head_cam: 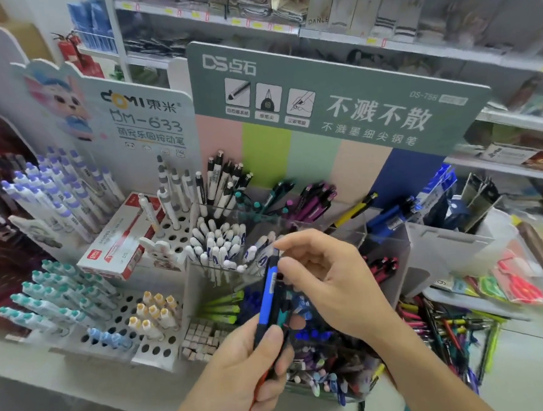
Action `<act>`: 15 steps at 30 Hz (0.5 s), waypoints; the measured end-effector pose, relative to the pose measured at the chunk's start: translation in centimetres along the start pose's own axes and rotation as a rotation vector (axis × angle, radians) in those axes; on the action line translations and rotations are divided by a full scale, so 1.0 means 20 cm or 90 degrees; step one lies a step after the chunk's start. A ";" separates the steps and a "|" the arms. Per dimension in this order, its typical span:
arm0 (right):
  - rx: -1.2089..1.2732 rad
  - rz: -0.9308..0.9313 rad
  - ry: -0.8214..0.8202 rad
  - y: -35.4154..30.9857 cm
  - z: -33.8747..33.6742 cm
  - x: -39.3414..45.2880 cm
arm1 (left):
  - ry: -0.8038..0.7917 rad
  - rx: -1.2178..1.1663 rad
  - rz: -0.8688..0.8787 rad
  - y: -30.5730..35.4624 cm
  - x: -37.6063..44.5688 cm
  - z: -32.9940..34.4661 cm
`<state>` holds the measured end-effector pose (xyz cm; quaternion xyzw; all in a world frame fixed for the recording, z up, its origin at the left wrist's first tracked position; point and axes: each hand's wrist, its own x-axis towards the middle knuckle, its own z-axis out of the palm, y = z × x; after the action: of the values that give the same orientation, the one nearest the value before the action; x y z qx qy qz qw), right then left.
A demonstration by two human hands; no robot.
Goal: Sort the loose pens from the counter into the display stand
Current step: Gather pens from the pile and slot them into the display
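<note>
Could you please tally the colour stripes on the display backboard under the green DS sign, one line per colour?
Pink stripe: 1
Lime green stripe: 1
Mint green stripe: 1
Peach stripe: 1
Dark blue stripe: 1
Total: 5 stripes

Blue-and-black pen (270, 289) upright between the fingers (273, 335) — tiered display stand (384, 246) just behind, loose pens (443, 328) heaped off right.

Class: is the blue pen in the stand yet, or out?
Out. The left hand grips the blue pen; the right hand pinches its top.
</note>
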<state>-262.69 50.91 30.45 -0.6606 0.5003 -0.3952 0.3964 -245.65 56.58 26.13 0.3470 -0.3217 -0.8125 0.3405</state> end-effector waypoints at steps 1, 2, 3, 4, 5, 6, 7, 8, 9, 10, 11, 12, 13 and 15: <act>0.045 0.009 0.013 -0.01 -0.03 -0.01 | -0.009 0.011 -0.004 0.00 0.01 0.01; 0.090 0.018 0.006 -0.01 -0.07 -0.02 | -0.016 0.025 -0.010 -0.01 0.02 0.03; 0.119 0.016 -0.012 -0.01 -0.09 -0.03 | -0.020 0.045 -0.013 -0.01 0.03 0.04; 0.134 0.007 -0.024 -0.02 -0.12 -0.05 | -0.023 0.066 -0.014 -0.02 0.04 0.06; 0.142 -0.009 -0.006 -0.03 -0.14 -0.06 | -0.021 0.078 -0.013 -0.02 0.05 0.08; 0.153 -0.031 0.044 -0.05 -0.17 -0.07 | -0.017 0.079 -0.011 -0.02 0.07 0.10; 0.156 -0.061 0.133 -0.06 -0.21 -0.08 | -0.005 0.065 -0.007 -0.02 0.08 0.12; 0.149 -0.094 0.255 -0.08 -0.26 -0.09 | 0.015 0.043 -0.001 -0.03 0.10 0.14; 0.128 -0.137 0.395 -0.08 -0.32 -0.10 | 0.045 0.015 0.006 -0.03 0.13 0.15; 0.087 -0.186 0.524 -0.08 -0.40 -0.10 | 0.074 -0.016 0.010 -0.04 0.15 0.16; 0.031 -0.229 0.621 -0.06 -0.47 -0.10 | 0.095 -0.046 0.014 -0.04 0.16 0.17; -0.023 -0.257 0.673 -0.04 -0.52 -0.10 | 0.103 -0.069 0.018 -0.04 0.18 0.19; -0.062 -0.268 0.685 0.00 -0.56 -0.10 | 0.105 -0.080 0.022 -0.04 0.19 0.20; -0.098 -0.247 0.645 0.07 -0.59 -0.08 | 0.096 -0.074 0.028 -0.04 0.21 0.22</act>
<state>-274.40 50.72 33.36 -0.4950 0.5254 -0.6917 -0.0236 -251.48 55.03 26.55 0.3795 -0.2548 -0.7939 0.4010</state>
